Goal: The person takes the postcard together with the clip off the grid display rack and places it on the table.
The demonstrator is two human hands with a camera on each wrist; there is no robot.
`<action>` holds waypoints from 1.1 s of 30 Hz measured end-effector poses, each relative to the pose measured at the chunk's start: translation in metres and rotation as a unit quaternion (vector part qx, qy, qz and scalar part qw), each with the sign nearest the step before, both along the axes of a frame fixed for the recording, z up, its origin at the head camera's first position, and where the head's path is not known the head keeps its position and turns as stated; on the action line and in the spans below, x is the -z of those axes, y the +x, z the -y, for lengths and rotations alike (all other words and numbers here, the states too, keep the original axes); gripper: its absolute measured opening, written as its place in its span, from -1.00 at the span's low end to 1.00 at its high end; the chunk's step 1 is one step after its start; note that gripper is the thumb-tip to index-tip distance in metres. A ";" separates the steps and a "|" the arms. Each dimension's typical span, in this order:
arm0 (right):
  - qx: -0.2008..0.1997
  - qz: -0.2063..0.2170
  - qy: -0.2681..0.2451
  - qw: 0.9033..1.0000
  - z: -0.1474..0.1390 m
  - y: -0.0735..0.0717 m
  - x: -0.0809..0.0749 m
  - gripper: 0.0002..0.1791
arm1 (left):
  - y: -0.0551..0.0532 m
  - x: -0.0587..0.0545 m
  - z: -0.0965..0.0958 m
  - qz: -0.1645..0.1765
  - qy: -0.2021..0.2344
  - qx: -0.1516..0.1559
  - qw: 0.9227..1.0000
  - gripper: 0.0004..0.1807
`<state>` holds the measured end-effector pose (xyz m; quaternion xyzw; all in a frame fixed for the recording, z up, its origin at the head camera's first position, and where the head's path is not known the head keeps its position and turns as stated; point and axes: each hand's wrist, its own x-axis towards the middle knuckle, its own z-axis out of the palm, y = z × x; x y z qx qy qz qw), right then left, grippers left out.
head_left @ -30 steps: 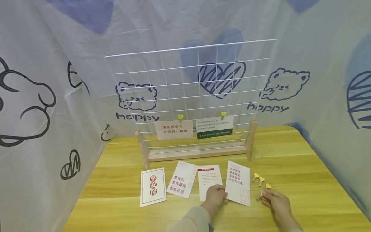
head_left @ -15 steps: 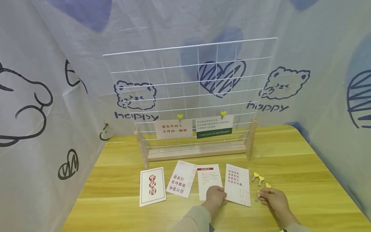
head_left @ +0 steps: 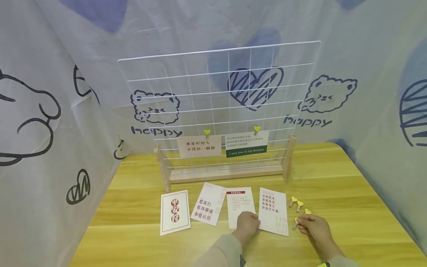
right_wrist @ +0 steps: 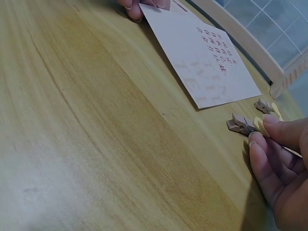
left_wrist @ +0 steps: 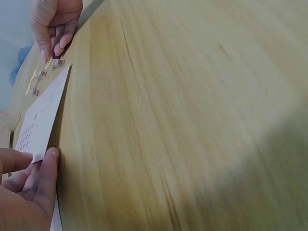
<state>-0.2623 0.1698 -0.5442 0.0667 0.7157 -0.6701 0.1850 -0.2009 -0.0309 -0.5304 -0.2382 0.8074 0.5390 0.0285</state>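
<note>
My left hand (head_left: 247,224) pinches a white postcard with red lettering (head_left: 272,211) by its lower left corner, thumb on top and fingers underneath. In the left wrist view the card slants up off the wood. To its right, my right hand (head_left: 317,231) pinches a small wooden clothespin with a yellow heart (right_wrist: 239,125) between thumb and fingers. Its wooden jaws point toward the card, a short gap away. A second clothespin (right_wrist: 262,106) lies just behind it in the right wrist view. Part of a card with a red header (head_left: 239,202) is covered by the left hand.
A white wire grid (head_left: 220,89) on a wooden stand (head_left: 227,174) bears two clipped cards, one pink (head_left: 199,147), one green-and-white (head_left: 247,144). Two more cards lie left: a red-bordered one (head_left: 175,212) and a lettered one (head_left: 209,204). Loose heart clothespins (head_left: 299,205) lie right.
My right hand has moved slightly left with the clothespin, nearer the card. The postcard in my left hand has tilted a little; the left hand stays almost in place.
</note>
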 end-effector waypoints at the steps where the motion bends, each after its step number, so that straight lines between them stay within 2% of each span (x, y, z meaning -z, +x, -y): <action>1: 0.001 0.003 -0.002 1.000 0.000 0.000 0.000 -0.90 | 0.000 -0.001 0.000 0.001 -0.005 0.000 1.000 -0.94; 4: 0.002 0.000 0.007 1.000 0.001 0.000 -0.001 -0.90 | 0.000 -0.002 0.001 0.003 -0.016 0.004 1.000 -0.94; 11: -0.008 -0.016 0.064 0.998 0.001 0.001 -0.005 -0.76 | 0.001 -0.008 0.005 0.011 -0.086 0.030 0.996 -0.93; 18: -0.036 -0.037 0.126 0.991 -0.003 0.002 -0.005 -0.61 | 0.002 -0.009 0.009 0.004 -0.094 0.037 0.995 -0.95; 24: -0.038 -0.048 0.146 0.987 -0.006 0.003 -0.006 -0.58 | 0.004 -0.008 0.015 -0.007 -0.053 0.033 0.998 -0.92; 28: -0.038 -0.050 0.148 0.987 -0.006 0.004 -0.008 -0.56 | 0.005 -0.007 0.019 -0.018 0.006 0.033 0.999 -0.90; 33: -0.045 -0.048 0.151 0.986 -0.004 0.005 -0.012 -0.54 | 0.008 -0.006 0.025 -0.030 0.065 0.030 0.997 -0.88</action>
